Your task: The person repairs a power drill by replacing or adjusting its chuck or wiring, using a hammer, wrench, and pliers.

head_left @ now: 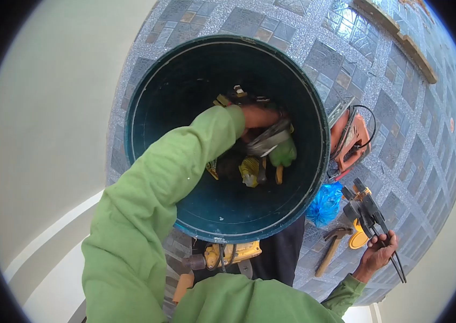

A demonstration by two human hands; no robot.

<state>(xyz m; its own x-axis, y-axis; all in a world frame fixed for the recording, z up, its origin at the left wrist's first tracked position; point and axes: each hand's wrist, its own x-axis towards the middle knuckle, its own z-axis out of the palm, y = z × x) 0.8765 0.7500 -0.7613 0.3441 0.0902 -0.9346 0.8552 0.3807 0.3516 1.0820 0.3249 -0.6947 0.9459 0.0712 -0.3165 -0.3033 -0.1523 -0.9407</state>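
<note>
My left hand [263, 117] reaches deep into a dark green drum [227, 237]. Its fingers are blurred and partly hidden among the drum's contents, beside a grey metallic object [270, 139] that overlaps them; I cannot tell whether they grip it. A green glove [283, 154] and a crumpled yellow piece [249, 171] lie just below that hand. Outside the drum at lower right, my right hand [379, 254] is closed around a black tool part with two thin rods [373, 211], held above the tiled floor.
Right of the drum lie an orange corded power tool [352, 137], a blue plastic bag [324, 205], a hammer [329, 253] and a round yellow item [358, 240]. A yellow power tool [240, 252] sits by my body. Wood strips [419, 60] lie at upper right; a wall [61, 102] stands left.
</note>
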